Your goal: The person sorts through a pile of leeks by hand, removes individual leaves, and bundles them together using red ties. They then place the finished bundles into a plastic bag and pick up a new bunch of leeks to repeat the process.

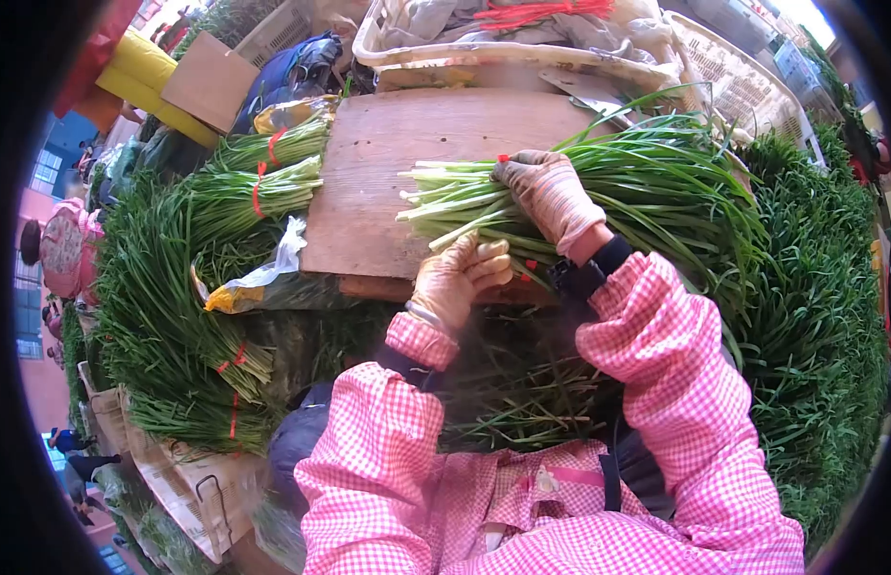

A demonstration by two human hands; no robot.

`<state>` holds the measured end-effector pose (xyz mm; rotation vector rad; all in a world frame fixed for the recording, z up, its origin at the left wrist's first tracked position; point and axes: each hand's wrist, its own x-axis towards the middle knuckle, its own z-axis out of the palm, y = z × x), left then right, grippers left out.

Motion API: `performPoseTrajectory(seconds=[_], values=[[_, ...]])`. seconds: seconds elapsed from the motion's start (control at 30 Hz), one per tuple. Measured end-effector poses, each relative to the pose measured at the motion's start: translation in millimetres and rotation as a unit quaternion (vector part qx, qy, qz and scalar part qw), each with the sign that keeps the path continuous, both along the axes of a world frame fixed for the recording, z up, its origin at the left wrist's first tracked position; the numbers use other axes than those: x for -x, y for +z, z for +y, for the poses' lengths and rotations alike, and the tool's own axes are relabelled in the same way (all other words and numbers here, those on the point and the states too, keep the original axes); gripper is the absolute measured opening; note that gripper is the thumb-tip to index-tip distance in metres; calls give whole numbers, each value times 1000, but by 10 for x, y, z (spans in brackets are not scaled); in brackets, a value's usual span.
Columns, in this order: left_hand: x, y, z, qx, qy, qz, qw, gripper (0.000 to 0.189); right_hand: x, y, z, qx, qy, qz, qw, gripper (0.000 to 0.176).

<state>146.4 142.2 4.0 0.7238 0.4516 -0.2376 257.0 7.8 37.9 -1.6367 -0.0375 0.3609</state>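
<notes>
A bunch of garlic chives [445, 192] lies across a wooden board, its pale stalk ends to the left and green leaves to the right. My gloved right hand [551, 196] is closed over the stalks from above. A red tie [503, 158] shows at the bunch's far edge, and another bit of red shows below my right wrist. My gloved left hand [455, 278] is at the near edge of the stalks, fingers curled and thumb against the lowest stalks. What it pinches, if anything, is hidden.
The wooden board [369, 182] is in front of me. Tied chive bunches [283, 187] lie left, with a torn plastic bag [263, 273] beside them. Loose greens [810, 335] are heaped right. Behind the board stands a white crate [522, 56] holding cloth and red ties.
</notes>
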Motion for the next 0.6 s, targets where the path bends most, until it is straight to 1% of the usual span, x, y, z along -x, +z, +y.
performPoseTrajectory(seconds=[0.07,0.1,0.13,0.17,0.2,0.27,0.33,0.37,0.47,0.5,0.6], values=[[-107,53,-102,-11,8,-16,1000,23,-49,-33,-9,30,10,-17,999,8],[-161,27,-126,3,33,4,999,25,-69,-69,4,38,8,-20,999,9],[-213,12,-143,-27,31,15,999,26,-96,-95,32,44,9,-25,999,9],[-256,-3,-154,-58,31,27,997,26,-94,-122,26,101,41,-90,990,10],[-278,23,-168,-90,30,40,995,27,-33,-92,23,106,49,-99,988,12],[-275,52,-196,-95,50,52,993,29,-15,-155,-19,175,72,-200,961,22],[-238,220,-240,-75,70,86,991,29,-11,-125,-43,149,67,-148,975,23],[-251,58,-235,-56,93,62,992,29,-16,-106,-46,135,64,-123,981,23],[-261,11,-282,-24,143,33,989,28,-23,-72,4,35,36,-33,998,13],[-267,22,-282,-8,143,10,990,27,-2,-2,7,53,33,-26,998,13],[-203,83,-176,-132,42,-20,990,23,-12,-138,-14,53,55,-114,991,14]])
